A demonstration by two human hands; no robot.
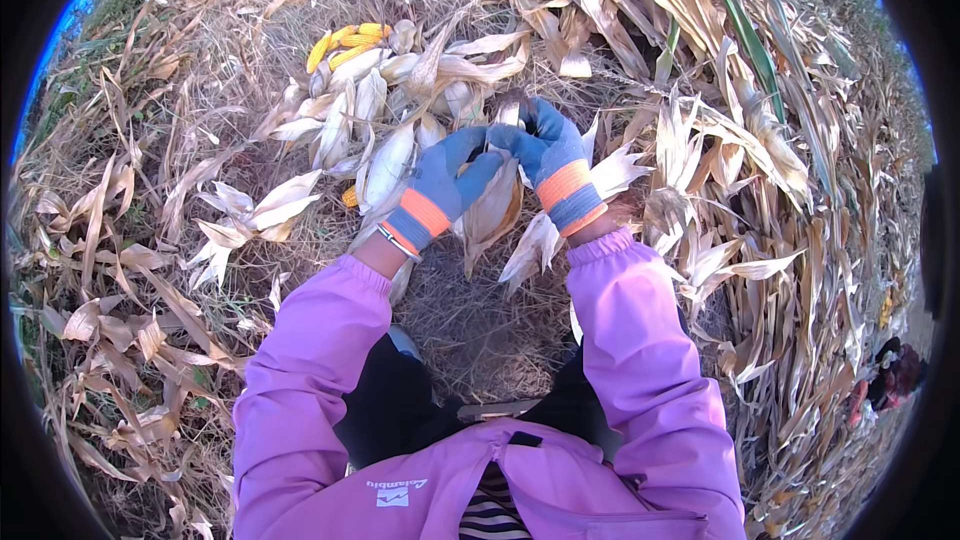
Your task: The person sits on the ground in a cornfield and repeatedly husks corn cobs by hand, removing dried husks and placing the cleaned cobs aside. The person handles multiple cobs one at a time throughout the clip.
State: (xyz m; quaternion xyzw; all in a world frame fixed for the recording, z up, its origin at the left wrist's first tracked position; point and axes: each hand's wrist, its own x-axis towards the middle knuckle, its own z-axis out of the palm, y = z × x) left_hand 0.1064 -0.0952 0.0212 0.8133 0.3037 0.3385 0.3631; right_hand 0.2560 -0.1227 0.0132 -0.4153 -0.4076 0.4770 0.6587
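An ear of corn in pale dry husk (491, 210) hangs between my hands, its husk end pointing towards me. My left hand (459, 174), in a blue work glove with an orange cuff, has its fingers closed around the ear's left side. At its upper end my right hand (541, 136), gloved alike, pinches the husk; the fingertips are partly hidden. Just beyond and left lies a heap of ears in husk (390, 161). Several bare yellow corn ears (349, 41) rest at the heap's far end.
Cut corn stalks with dry leaves (810, 255) are piled along the right. Loose empty husks (259, 214) lie on the dry grass at left, and another opened husk (536, 251) is near my right wrist. Dark and red items (892, 375) sit at the far right edge.
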